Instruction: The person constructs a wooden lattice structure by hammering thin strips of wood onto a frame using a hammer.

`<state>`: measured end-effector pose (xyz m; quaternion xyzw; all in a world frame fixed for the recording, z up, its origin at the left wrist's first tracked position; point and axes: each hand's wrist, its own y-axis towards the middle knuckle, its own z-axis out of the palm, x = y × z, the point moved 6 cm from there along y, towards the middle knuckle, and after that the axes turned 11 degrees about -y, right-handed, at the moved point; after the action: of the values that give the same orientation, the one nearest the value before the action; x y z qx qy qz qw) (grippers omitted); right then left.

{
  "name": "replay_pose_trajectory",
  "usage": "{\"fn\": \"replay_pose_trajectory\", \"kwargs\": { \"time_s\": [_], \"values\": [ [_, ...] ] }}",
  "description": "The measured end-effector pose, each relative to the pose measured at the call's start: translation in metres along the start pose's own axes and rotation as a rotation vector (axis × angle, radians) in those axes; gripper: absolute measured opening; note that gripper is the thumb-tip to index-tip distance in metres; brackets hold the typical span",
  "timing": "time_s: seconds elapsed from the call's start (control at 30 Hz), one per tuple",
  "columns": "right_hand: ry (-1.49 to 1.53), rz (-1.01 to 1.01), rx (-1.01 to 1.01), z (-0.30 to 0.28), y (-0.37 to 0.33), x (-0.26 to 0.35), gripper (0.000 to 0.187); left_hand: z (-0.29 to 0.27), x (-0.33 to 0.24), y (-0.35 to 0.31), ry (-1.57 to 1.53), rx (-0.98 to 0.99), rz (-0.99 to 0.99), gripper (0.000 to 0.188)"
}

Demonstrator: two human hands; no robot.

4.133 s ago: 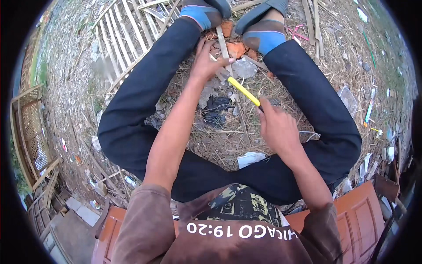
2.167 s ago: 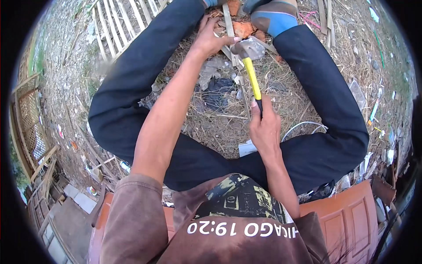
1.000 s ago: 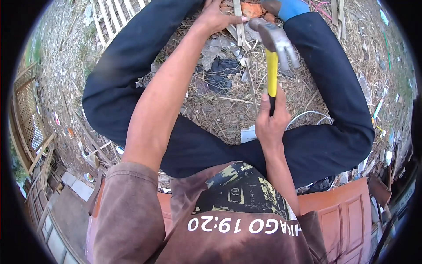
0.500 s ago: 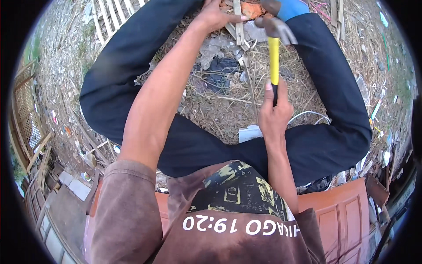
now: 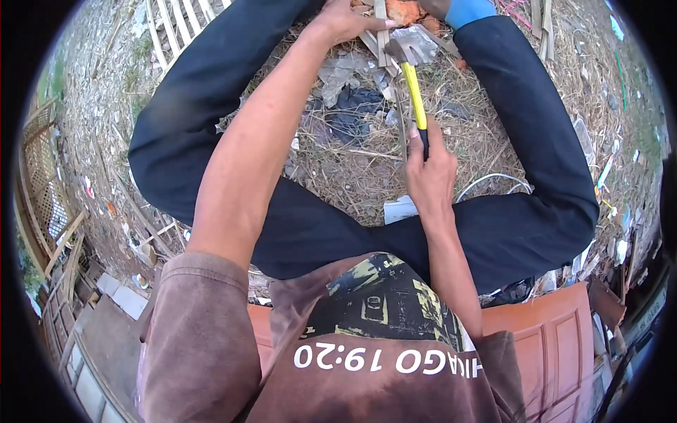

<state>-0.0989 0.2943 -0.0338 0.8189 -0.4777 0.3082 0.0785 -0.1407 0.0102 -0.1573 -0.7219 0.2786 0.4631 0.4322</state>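
The right hand is closed around the black grip of a yellow-handled hammer. The hammer head rests at the far centre of the scene, against a narrow wooden strip. The left hand, fingers curled, presses on that strip just left of the hammer head. Dry straw covers the ground between the legs.

It is bright daytime with soft, even light and only weak shadows under the legs. The picture is round with black corners, and straight lines bend near the rim. The middle looks sharp; the edges are squashed and a little blurry. No strong glare.
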Motion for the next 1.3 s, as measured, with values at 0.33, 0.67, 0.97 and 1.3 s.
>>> {"fn": "replay_pose_trajectory", "kwargs": {
  "time_s": [0.33,0.67,0.97,1.3],
  "values": [
    [-0.038,0.02,0.075,0.001,0.006,0.002,0.035,0.003,-0.02,-0.002,0.43,-0.07,0.051,0.101],
    [0.027,-0.021,0.016,-0.011,0.01,0.015,0.033,0.0,-0.001,0.012,-0.17,0.114,0.005,0.097],
    [0.01,-0.092,0.003,-0.01,0.014,0.022,0.033,-0.007,-0.005,0.016,0.473,-0.003,0.292,0.093],
    [0.092,-0.115,-0.071,-0.019,0.005,0.023,0.034,-0.005,-0.018,-0.001,0.298,0.061,0.17,0.095]
  ]
}}
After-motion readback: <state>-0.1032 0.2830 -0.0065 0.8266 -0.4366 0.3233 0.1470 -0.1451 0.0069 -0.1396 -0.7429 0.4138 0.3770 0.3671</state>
